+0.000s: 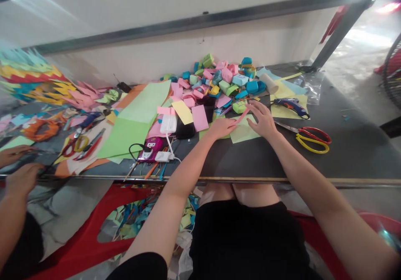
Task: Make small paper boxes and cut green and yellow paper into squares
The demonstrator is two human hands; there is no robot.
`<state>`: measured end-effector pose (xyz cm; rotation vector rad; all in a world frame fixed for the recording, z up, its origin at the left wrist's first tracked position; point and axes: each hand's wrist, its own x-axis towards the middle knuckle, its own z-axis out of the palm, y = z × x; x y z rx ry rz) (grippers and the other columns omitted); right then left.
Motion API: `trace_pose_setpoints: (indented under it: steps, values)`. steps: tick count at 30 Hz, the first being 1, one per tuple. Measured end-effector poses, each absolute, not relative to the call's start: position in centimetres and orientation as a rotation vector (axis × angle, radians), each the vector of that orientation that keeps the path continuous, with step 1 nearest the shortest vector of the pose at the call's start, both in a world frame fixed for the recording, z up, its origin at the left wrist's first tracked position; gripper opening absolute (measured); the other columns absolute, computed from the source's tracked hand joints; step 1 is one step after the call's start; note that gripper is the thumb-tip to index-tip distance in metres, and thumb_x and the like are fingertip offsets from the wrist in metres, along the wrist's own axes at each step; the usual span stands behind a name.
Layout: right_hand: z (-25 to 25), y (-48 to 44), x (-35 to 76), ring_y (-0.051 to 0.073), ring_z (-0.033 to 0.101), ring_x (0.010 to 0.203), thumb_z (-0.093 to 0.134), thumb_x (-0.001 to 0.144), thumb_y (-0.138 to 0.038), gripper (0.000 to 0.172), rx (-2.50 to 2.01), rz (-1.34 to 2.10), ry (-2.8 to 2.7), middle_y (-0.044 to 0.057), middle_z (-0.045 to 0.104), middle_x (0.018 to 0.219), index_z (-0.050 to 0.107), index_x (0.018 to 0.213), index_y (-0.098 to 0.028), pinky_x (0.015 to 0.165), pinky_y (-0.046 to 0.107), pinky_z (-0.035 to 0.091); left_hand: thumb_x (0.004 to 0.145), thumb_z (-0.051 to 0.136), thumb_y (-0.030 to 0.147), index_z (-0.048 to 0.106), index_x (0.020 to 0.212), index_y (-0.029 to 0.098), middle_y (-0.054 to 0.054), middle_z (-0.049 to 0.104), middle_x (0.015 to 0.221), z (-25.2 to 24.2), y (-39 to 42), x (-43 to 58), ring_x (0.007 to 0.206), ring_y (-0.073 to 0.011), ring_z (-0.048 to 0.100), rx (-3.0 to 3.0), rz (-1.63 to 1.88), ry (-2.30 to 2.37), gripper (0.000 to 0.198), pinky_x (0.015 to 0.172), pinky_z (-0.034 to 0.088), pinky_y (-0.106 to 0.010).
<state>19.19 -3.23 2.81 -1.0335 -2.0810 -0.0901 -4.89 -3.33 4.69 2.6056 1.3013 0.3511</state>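
Note:
My left hand (222, 127) and my right hand (262, 119) meet over a light green paper sheet (244, 133) lying flat on the dark table (344, 155). Between the fingertips of both hands runs a narrow pink paper strip (242, 116), pinched at each end. My right hand's fingers also press down on the green sheet. Just beyond the hands lies a heap of small folded paper boxes (219, 81) in pink, blue and green.
Red-and-yellow scissors (308, 138) lie right of my right hand, a blue glue gun (291, 106) behind them. Pink and yellow paper squares (191, 115), a large green sheet (138, 121), a charger and cables sit left. Another person's hands (19, 167) work at the far left.

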Motion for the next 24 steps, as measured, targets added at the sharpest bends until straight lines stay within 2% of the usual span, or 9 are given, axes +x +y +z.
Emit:
trace_pose_setpoints:
  steps: [3,5,10,15,18,21,24]
  values:
    - [2.9,-3.5,19.3,0.033,0.068,0.124,0.061,0.093,-0.024,0.034,-1.064,-0.102,-2.144,0.011,0.072,0.138,0.078,0.123,-0.026,0.102,0.052,0.054,0.101,0.057,0.034,0.078,0.11,0.018,-0.013,0.081,0.101,4.9,-3.5,-5.1,0.094,-0.0292,0.075,2.663,0.316,1.292,0.028,0.08,0.053,-0.038]
    - [2.8,-3.5,19.3,0.032,0.071,0.117,0.061,0.095,-0.025,0.026,-1.081,-0.096,-2.166,0.009,0.077,0.127,0.081,0.111,-0.026,0.097,0.05,0.055,0.101,0.056,0.035,0.078,0.118,0.018,-0.014,0.081,0.104,4.9,-3.6,-5.2,0.097,-0.0309,0.075,2.682,0.337,1.283,0.032,0.082,0.053,-0.039]
    - [2.8,-3.2,18.8,0.031,0.073,0.115,0.065,0.096,-0.031,0.026,-1.021,-0.071,-2.175,0.011,0.079,0.124,0.082,0.115,-0.024,0.096,0.049,0.056,0.101,0.055,0.036,0.077,0.124,0.02,-0.014,0.081,0.11,4.8,-3.6,-5.3,0.101,-0.0317,0.076,2.65,0.356,1.312,0.036,0.086,0.055,-0.042]
    - [2.7,-3.4,19.7,0.028,0.078,0.105,0.063,0.097,-0.031,0.022,-0.986,0.06,-2.172,0.007,0.082,0.11,0.083,0.105,-0.024,0.093,0.045,0.062,0.099,0.058,0.033,0.078,0.12,0.02,-0.012,0.081,0.109,4.7,-3.4,-5.4,0.101,-0.0311,0.076,2.628,0.309,1.299,0.032,0.087,0.055,-0.041]
    - [2.5,-3.2,21.1,0.028,0.076,0.111,0.067,0.095,-0.035,0.023,-0.985,0.064,-2.047,0.01,0.079,0.121,0.083,0.106,-0.024,0.101,0.047,0.062,0.098,0.061,0.032,0.078,0.12,0.021,-0.011,0.081,0.107,4.6,-3.3,-5.4,0.101,-0.0314,0.075,2.604,0.295,1.327,0.03,0.087,0.054,-0.04]
    - [2.6,-2.6,22.5,0.032,0.071,0.119,0.078,0.086,-0.038,0.021,-1.063,0.033,-1.922,0.013,0.069,0.138,0.083,0.102,-0.024,0.105,0.052,0.059,0.099,0.061,0.033,0.078,0.12,0.019,-0.013,0.08,0.106,4.4,-3.3,-5.4,0.101,-0.0318,0.075,2.597,0.302,1.364,0.031,0.086,0.054,-0.039]
    - [2.7,-2.3,23.4,0.035,0.068,0.119,0.085,0.079,-0.044,0.028,-1.138,0.015,-1.861,0.015,0.066,0.138,0.083,0.098,-0.024,0.101,0.055,0.06,0.1,0.06,0.033,0.077,0.118,0.018,-0.014,0.08,0.105,4.3,-3.3,-5.3,0.098,-0.0314,0.074,2.615,0.314,1.365,0.03,0.085,0.053,-0.038]
